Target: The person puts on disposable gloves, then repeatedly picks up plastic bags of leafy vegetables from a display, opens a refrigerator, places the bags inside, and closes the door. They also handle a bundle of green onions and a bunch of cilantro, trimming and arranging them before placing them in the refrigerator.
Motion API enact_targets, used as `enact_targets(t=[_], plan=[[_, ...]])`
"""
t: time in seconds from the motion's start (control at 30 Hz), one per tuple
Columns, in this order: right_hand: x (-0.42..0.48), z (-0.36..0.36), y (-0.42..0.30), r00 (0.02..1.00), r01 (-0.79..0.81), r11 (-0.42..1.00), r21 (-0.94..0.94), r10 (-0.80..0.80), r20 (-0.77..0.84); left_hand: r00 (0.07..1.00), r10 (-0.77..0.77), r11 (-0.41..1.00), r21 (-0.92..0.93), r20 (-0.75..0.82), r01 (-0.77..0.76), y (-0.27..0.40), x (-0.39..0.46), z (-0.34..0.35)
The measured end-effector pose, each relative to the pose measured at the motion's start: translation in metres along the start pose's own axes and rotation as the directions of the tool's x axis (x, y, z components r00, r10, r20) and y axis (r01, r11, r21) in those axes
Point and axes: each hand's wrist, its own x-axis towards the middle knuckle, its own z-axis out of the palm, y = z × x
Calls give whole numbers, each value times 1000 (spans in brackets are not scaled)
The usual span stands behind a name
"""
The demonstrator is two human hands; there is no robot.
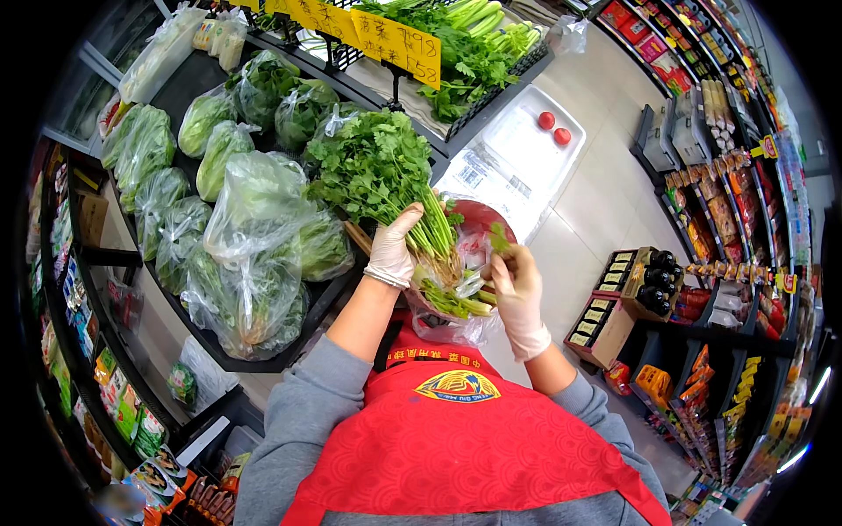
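Observation:
My gloved left hand [393, 246] grips a bunch of coriander [378, 164] by its green stems, roots toward me and leaves spread away. My gloved right hand [521, 292] pinches a small loose leaf sprig [500, 238] between thumb and fingers, just right of the bunch. Beneath both hands is a red bucket [483, 215], partly hidden by them. Clear plastic bags and cut green stalks [454, 301] lie in it. The bunch's brownish roots hang over these stalks.
Bagged leafy vegetables [260, 217] fill a black display table [227, 358] to the left. Ahead, a black rack [470, 108] holds celery [473, 20] under yellow price signs [398, 46]. A white tray [572, 121] with two tomatoes [554, 128] sits beyond the bucket. Boxed bottles [602, 322] and snack shelves [717, 342] stand right.

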Motion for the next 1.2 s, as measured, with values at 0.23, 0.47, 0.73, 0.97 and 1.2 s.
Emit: enact_targets(t=[0.23,0.47,0.73,0.97,1.2], plan=[[23,4,-23,896,420,763,-491,-436,87,997,-33,998,46,72,30,2,-16,27],[28,21,-25,988,148,985,-88,-144,58,978,-142,989,67,153,133,-6,-24,25],[26,7,-8,988,-119,906,406,67,139,948,-296,949,-80,114,306,-5,-27,1],[21,4,-18,990,-124,899,421,82,117,939,-239,954,-119,247,274,2,-32,23],[18,4,-22,985,-136,784,606,41,168,968,-166,969,-149,190,196,4,-23,13]])
